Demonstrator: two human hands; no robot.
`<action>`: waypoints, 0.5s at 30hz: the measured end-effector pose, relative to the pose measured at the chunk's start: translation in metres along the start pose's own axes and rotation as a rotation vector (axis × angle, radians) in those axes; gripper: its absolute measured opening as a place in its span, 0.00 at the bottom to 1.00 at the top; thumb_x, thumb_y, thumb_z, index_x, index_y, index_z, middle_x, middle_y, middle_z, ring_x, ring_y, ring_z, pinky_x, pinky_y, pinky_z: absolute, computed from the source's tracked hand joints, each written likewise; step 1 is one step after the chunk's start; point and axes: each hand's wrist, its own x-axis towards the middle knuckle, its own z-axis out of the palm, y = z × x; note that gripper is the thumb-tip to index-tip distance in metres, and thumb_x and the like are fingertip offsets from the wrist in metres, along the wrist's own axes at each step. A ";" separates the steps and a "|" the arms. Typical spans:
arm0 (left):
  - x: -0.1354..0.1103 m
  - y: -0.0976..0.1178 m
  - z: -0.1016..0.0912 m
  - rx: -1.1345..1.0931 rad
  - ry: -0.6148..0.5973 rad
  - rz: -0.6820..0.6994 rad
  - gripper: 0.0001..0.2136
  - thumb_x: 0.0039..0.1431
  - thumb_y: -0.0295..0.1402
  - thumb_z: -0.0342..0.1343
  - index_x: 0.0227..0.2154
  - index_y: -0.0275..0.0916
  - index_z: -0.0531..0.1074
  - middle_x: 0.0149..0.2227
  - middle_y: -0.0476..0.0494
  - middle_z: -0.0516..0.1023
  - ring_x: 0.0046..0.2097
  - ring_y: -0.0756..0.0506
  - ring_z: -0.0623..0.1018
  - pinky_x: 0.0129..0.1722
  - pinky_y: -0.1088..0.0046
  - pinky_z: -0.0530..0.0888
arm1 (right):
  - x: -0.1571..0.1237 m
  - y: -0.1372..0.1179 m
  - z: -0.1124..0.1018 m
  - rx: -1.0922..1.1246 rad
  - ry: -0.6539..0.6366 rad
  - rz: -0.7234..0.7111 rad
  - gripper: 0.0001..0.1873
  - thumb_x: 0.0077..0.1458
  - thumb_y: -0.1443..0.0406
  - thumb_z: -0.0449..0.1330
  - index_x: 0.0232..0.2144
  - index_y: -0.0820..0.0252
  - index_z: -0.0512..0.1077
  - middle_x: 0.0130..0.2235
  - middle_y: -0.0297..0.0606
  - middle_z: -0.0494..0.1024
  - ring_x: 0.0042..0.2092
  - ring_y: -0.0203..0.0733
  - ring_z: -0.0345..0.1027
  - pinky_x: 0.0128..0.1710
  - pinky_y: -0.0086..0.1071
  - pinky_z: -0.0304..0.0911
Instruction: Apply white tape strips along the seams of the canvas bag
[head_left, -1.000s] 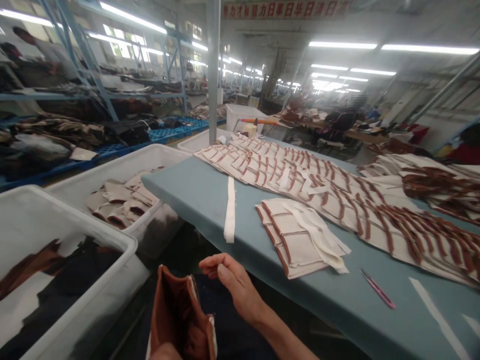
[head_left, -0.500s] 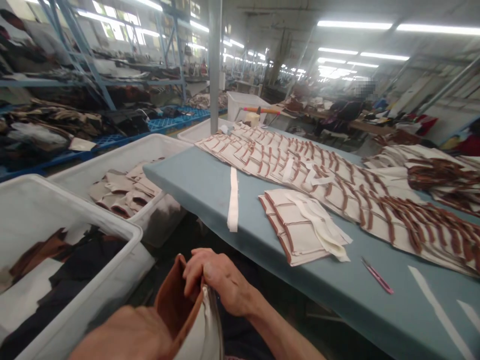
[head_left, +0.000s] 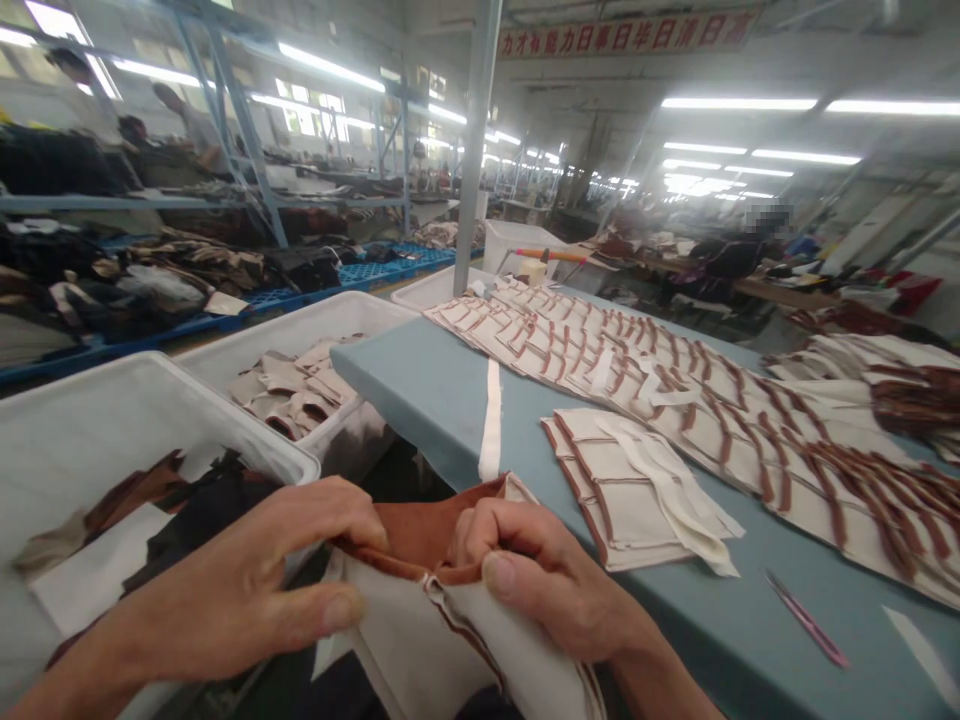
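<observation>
Both my hands grip one fabric piece (head_left: 442,620), cream outside with a rust-brown lining, held close in front of me below the table edge. My left hand (head_left: 255,590) pinches its left rim with the thumb on the cream side. My right hand (head_left: 540,575) clamps the right rim, fingers curled into the brown opening. Just beyond lies a small stack of cream panels with brown trim (head_left: 637,485) on the blue-grey table (head_left: 420,385).
Long overlapping rows of similar panels (head_left: 675,395) cover the table. A white strip (head_left: 491,420) and pink snips (head_left: 806,618) lie on it. White bins at left hold dark scraps (head_left: 187,500) and beige pieces (head_left: 292,390). Shelving stands behind; a person sits far right.
My left hand came up and took hold of the piece. The piece was raised and turned so its cream side faces me, both hands now pinching its rim.
</observation>
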 end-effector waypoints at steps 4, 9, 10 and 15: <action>0.021 0.010 0.010 0.032 -0.105 0.283 0.08 0.65 0.30 0.58 0.40 0.45 0.82 0.37 0.53 0.85 0.40 0.47 0.82 0.45 0.76 0.74 | -0.002 0.007 -0.004 0.010 -0.001 0.062 0.31 0.66 0.36 0.64 0.32 0.54 0.66 0.31 0.30 0.64 0.33 0.39 0.55 0.34 0.33 0.52; 0.025 0.013 0.035 0.222 -0.021 0.347 0.09 0.64 0.24 0.52 0.35 0.43 0.76 0.31 0.52 0.80 0.34 0.46 0.79 0.37 0.70 0.69 | -0.010 0.019 -0.013 -0.014 0.057 0.154 0.32 0.67 0.35 0.63 0.33 0.55 0.66 0.31 0.28 0.63 0.32 0.37 0.52 0.32 0.31 0.50; 0.023 0.014 0.039 0.275 -0.014 0.347 0.09 0.65 0.25 0.51 0.34 0.43 0.75 0.31 0.51 0.80 0.33 0.45 0.78 0.36 0.68 0.68 | -0.011 0.020 -0.015 -0.030 0.068 0.162 0.32 0.67 0.35 0.63 0.33 0.55 0.66 0.30 0.28 0.62 0.32 0.36 0.51 0.31 0.31 0.49; 0.021 0.026 0.053 0.285 -0.083 0.250 0.12 0.67 0.25 0.45 0.32 0.43 0.71 0.32 0.49 0.80 0.35 0.44 0.79 0.38 0.67 0.69 | -0.011 0.034 -0.018 -0.130 0.087 0.123 0.32 0.70 0.35 0.59 0.32 0.56 0.66 0.29 0.26 0.62 0.30 0.35 0.52 0.31 0.32 0.49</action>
